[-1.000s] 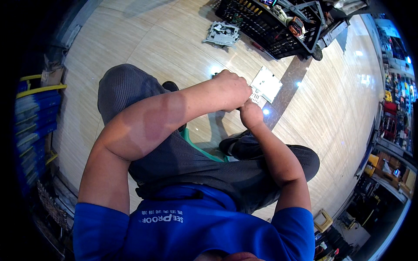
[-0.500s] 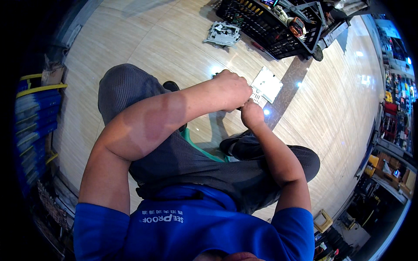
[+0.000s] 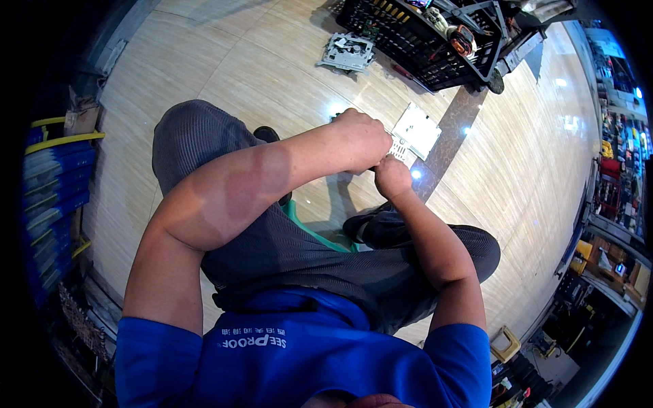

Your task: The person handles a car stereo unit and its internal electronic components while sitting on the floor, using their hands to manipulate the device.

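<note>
My left hand point(image 3: 364, 141) is closed, its back toward me, over the floor ahead of my knees. Close against it, my right hand point(image 3: 393, 177) is closed too, with its fingers tucked in. What they grip is mostly hidden; a dark bit shows between them. Just past the fingers a pale metal piece with slots point(image 3: 397, 149) sticks out. Beyond it a flat, whitish metal plate point(image 3: 417, 130) with small holes lies on the floor, partly overlapped in view by the slotted piece.
A black plastic crate point(image 3: 435, 58) full of tools and cables stands ahead. Beside it are a silver metal chassis point(image 3: 347, 53) and a red-handled tool point(image 3: 403, 70) on the floor. Blue stacked items with yellow edges point(image 3: 61, 183) stand left. A green stool edge point(image 3: 313, 233) shows beneath me.
Both hands have shifted very slightly left, staying together and closed. A little more of the slotted metal piece shows; the plate, crate and chassis stay put.
</note>
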A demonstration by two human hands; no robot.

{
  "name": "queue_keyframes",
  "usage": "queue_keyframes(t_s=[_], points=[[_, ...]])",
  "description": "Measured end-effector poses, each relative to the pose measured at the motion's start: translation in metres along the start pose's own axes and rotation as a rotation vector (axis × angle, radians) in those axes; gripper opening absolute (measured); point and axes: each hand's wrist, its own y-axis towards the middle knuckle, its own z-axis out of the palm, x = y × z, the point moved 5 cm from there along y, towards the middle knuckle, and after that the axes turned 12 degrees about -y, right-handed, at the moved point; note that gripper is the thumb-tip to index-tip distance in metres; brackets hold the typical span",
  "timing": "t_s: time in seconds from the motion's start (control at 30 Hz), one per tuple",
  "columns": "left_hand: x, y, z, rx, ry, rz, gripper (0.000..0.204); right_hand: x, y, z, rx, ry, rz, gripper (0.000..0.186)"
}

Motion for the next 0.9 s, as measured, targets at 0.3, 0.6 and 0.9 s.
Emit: queue_keyframes(t_s=[0.3,0.6,0.9], points=[[0.000,0.001,0.002,0.000,-0.003,-0.012,0.034,0.000,-0.003,0.001,-0.041,-0.021,-0.006,0.020],[0.001,0.000,0.002,-0.005,-0.003,-0.005,0.034,0.004,-0.001,-0.006,-0.052,0.009,-0.017,0.020],[0.001,-0.002,0.000,-0.024,-0.008,-0.015,0.032,-0.001,-0.003,-0.007,0.065,0.078,0.065,0.021]])
